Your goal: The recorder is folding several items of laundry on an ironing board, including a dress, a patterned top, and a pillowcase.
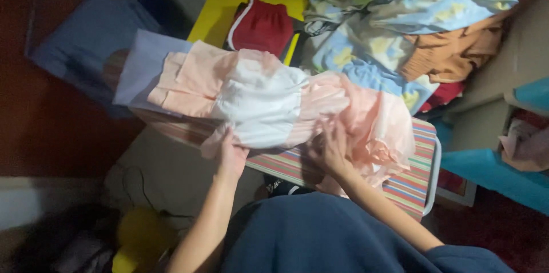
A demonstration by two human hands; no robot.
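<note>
Striped ironing board (412, 184) running across mid-frame, w/ pale metal rim at its right end. Behind it, top right, big heap of bedding and clothes (400, 16): blue-yellow floral sheet, orange garment, bit of red. Draped along the board, peach-pink garment (366, 113) w/ white lining or 2nd white piece (260, 101) bunched at centre; folded peach part to the left lying on a lilac cloth (137, 67). Beyond that, yellow surface (214, 10) w/ red shorts w/ white trim (260, 24) on top. Bottom of frame, dark blue top (320, 238) of the wearer. Left hand (231, 156) at near edge of board, fingers curled up, pinching hem of the white and peach fabric. Right hand (331, 147) flat on the peach fabric, fingers spread and pressing down, not clearly gripping anything. Hands near each other, fabric between them.
</note>
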